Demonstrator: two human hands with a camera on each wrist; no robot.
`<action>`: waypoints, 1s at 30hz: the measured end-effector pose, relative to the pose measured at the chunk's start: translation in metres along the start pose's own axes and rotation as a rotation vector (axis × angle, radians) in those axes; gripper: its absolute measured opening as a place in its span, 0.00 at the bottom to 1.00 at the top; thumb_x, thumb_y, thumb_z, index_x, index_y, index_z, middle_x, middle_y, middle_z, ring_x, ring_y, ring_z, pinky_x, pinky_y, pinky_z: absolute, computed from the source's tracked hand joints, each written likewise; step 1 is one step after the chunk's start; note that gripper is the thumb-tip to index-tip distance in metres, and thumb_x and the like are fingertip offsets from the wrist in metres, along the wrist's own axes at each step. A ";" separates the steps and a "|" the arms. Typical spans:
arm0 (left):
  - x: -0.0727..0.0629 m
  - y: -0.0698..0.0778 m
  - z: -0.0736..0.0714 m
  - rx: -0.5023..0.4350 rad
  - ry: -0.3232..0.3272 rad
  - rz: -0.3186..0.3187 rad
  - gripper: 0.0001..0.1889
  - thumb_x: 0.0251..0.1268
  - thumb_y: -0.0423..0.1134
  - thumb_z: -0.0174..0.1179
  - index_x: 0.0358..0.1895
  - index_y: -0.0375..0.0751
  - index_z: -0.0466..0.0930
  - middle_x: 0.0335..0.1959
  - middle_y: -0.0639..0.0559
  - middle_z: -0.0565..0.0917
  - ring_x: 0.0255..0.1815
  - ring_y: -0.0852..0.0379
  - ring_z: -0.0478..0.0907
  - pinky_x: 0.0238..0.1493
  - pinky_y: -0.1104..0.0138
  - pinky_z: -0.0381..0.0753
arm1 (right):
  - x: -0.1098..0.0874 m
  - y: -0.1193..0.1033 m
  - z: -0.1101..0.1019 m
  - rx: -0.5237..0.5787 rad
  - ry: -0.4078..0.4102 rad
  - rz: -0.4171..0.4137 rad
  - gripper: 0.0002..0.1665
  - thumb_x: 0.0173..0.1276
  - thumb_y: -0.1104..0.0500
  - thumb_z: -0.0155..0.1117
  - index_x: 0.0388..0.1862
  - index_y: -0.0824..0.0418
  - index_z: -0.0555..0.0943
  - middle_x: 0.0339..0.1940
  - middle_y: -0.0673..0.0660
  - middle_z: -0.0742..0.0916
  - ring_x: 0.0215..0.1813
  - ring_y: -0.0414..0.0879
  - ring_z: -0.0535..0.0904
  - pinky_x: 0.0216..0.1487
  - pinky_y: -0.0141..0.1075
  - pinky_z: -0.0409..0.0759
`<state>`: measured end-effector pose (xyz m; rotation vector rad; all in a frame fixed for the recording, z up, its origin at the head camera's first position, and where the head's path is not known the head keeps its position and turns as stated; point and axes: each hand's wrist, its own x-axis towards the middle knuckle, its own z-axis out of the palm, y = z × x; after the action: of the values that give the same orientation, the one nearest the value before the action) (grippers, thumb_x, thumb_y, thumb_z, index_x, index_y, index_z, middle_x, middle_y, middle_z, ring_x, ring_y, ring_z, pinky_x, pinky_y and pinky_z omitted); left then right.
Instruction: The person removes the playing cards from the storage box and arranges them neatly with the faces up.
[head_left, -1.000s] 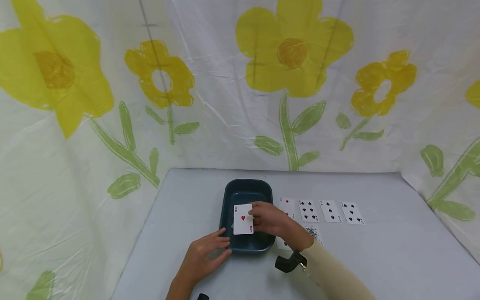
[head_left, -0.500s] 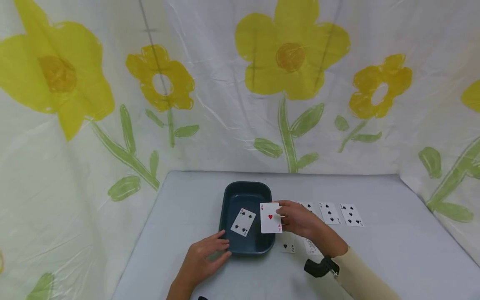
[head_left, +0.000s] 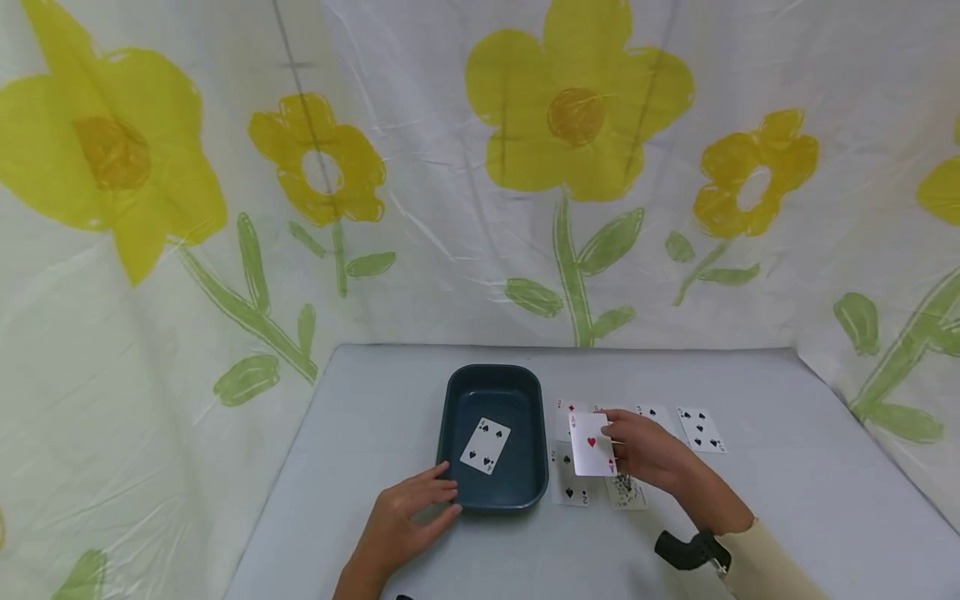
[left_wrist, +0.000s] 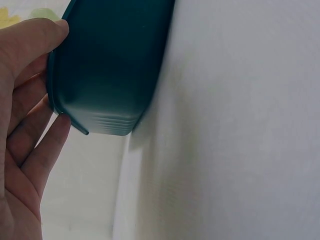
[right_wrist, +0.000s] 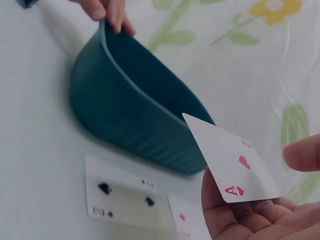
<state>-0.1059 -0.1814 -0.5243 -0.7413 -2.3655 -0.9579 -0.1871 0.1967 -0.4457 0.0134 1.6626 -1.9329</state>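
Note:
My right hand [head_left: 651,448] holds an ace of hearts playing card [head_left: 591,445] by its right edge, above the cards on the table. In the right wrist view the ace [right_wrist: 230,160] is tilted over the fingers, and the thumb stands apart from it. My left hand [head_left: 407,512] grips the near left corner of a dark teal tub [head_left: 545,442], its fingers over the rim and the thumb outside. A four of spades [head_left: 485,446] lies face up in the tub. A two of spades [head_left: 573,475] lies beside the tub, partly beneath the ace in the head view.
Right of the tub, other face-up cards form a back row, including a five of spades [head_left: 701,430] at its right end. A black-patterned card [head_left: 627,492] lies nearer. A white sheet painted with yellow flowers [head_left: 577,117] hangs behind the pale table [head_left: 360,400].
My right hand has carried the ace of hearts rightward from over the tub to above the table cards, uncovering the four of spades. My left hand has stayed at the tub's corner.

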 end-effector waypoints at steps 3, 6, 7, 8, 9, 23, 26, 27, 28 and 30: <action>0.000 0.000 0.000 0.006 0.008 0.011 0.11 0.49 0.39 0.79 0.38 0.44 0.91 0.43 0.61 0.89 0.56 0.56 0.83 0.50 0.63 0.84 | -0.008 0.004 -0.013 0.024 0.010 0.008 0.36 0.80 0.63 0.45 0.79 0.70 0.45 0.72 0.68 0.67 0.60 0.53 0.75 0.61 0.47 0.77; 0.000 0.000 0.000 0.005 0.012 0.014 0.11 0.50 0.40 0.79 0.38 0.44 0.91 0.43 0.61 0.89 0.55 0.56 0.83 0.50 0.64 0.83 | -0.016 0.009 -0.026 0.026 0.029 0.008 0.36 0.81 0.63 0.45 0.79 0.70 0.45 0.72 0.66 0.67 0.61 0.51 0.74 0.61 0.46 0.77; -0.001 0.000 0.000 0.003 0.013 0.015 0.11 0.50 0.40 0.79 0.38 0.44 0.91 0.43 0.61 0.89 0.55 0.56 0.83 0.50 0.64 0.83 | -0.018 0.011 -0.031 0.013 0.049 0.008 0.36 0.81 0.62 0.45 0.79 0.70 0.45 0.73 0.66 0.67 0.60 0.51 0.74 0.61 0.46 0.78; 0.000 0.000 0.000 0.002 0.014 0.016 0.11 0.51 0.39 0.79 0.38 0.44 0.91 0.43 0.61 0.89 0.55 0.57 0.83 0.50 0.64 0.83 | -0.021 0.013 -0.035 -0.005 0.065 0.006 0.36 0.81 0.62 0.45 0.80 0.71 0.45 0.73 0.67 0.66 0.60 0.51 0.75 0.60 0.46 0.78; 0.000 0.000 0.000 0.000 0.012 0.014 0.11 0.51 0.40 0.79 0.38 0.44 0.91 0.43 0.61 0.88 0.56 0.57 0.83 0.51 0.64 0.83 | -0.023 0.014 -0.039 -0.025 0.083 0.005 0.36 0.81 0.61 0.45 0.80 0.71 0.45 0.73 0.68 0.66 0.60 0.51 0.75 0.59 0.46 0.79; 0.001 0.001 -0.002 -0.001 -0.011 -0.022 0.11 0.53 0.41 0.77 0.39 0.44 0.91 0.44 0.62 0.88 0.58 0.59 0.81 0.53 0.66 0.81 | -0.042 0.036 -0.096 -0.126 0.281 0.075 0.36 0.81 0.59 0.49 0.77 0.75 0.48 0.62 0.63 0.76 0.54 0.50 0.75 0.53 0.43 0.81; 0.000 0.001 -0.001 -0.007 -0.006 -0.013 0.11 0.54 0.42 0.77 0.39 0.44 0.91 0.43 0.60 0.88 0.57 0.57 0.82 0.53 0.65 0.82 | -0.042 0.037 -0.102 -0.163 0.324 0.097 0.37 0.80 0.59 0.50 0.76 0.76 0.49 0.65 0.67 0.71 0.54 0.52 0.72 0.51 0.41 0.80; 0.000 0.001 -0.001 -0.006 -0.003 -0.008 0.11 0.54 0.42 0.77 0.39 0.44 0.91 0.43 0.60 0.89 0.57 0.56 0.82 0.53 0.65 0.82 | -0.042 0.038 -0.104 -0.178 0.332 0.106 0.37 0.80 0.59 0.50 0.76 0.76 0.50 0.64 0.68 0.70 0.54 0.53 0.70 0.50 0.40 0.79; 0.000 0.001 -0.001 -0.005 0.002 -0.002 0.11 0.54 0.42 0.77 0.39 0.44 0.91 0.43 0.60 0.89 0.56 0.55 0.83 0.52 0.65 0.82 | -0.042 0.038 -0.105 -0.189 0.340 0.114 0.37 0.79 0.59 0.50 0.76 0.77 0.50 0.64 0.67 0.69 0.54 0.53 0.69 0.49 0.40 0.78; 0.001 0.000 -0.001 -0.007 0.008 0.009 0.11 0.54 0.41 0.77 0.39 0.43 0.91 0.43 0.59 0.89 0.56 0.54 0.83 0.52 0.64 0.82 | -0.041 0.040 -0.107 -0.215 0.353 0.128 0.37 0.79 0.59 0.51 0.75 0.77 0.51 0.61 0.66 0.70 0.52 0.53 0.67 0.46 0.39 0.75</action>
<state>-0.1063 -0.1815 -0.5233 -0.7485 -2.3508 -0.9639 -0.1741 0.3086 -0.4899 0.3874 2.0367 -1.7186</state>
